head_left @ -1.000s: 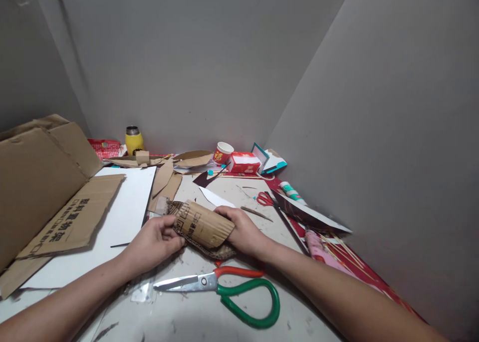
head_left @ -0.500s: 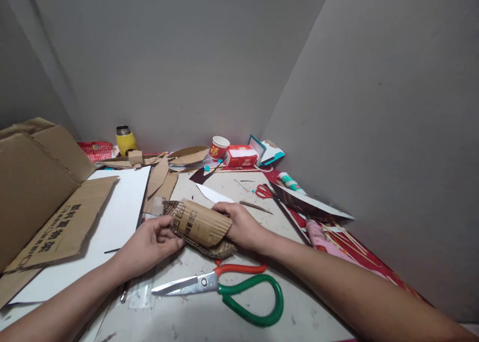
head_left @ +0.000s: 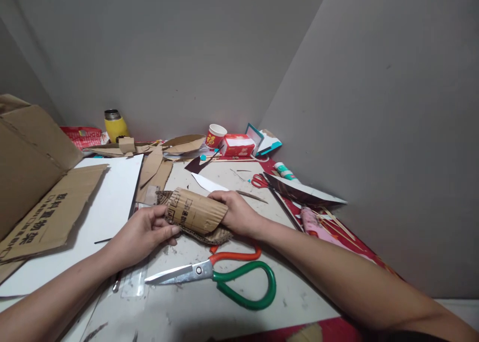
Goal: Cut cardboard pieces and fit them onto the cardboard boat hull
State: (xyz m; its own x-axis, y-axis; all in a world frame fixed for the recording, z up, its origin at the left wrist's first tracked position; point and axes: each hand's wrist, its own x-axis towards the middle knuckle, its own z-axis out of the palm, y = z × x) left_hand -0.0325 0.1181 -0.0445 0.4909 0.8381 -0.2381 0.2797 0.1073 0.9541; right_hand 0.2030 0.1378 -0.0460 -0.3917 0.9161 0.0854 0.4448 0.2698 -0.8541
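Observation:
A curved piece of corrugated cardboard [head_left: 195, 211], printed with dark characters, is held between both hands over the white board. My left hand [head_left: 149, 232] pinches its left end, fingers bent around the edge. My right hand [head_left: 237, 212] grips the right end, with some of the fingers hidden behind or inside the curl. A second cardboard layer with a ribbed edge shows beneath the top one. Just below the cardboard lie large scissors [head_left: 198, 270] with one orange and one green handle, blades slightly apart and pointing left.
An opened cardboard box [head_left: 33, 152] stands at the left beside a white sheet [head_left: 119, 182]. Along the back are a yellow bottle [head_left: 116, 127], cardboard scraps [head_left: 153, 165], a paper cup [head_left: 216, 136] and a red box [head_left: 237, 146]. Small red scissors [head_left: 259, 180] and wooden sticks [head_left: 337, 227] lie at right.
The whole view has shifted a little, so everything sits slightly higher and further left. Both hands keep their hold on the cardboard, nearly unchanged.

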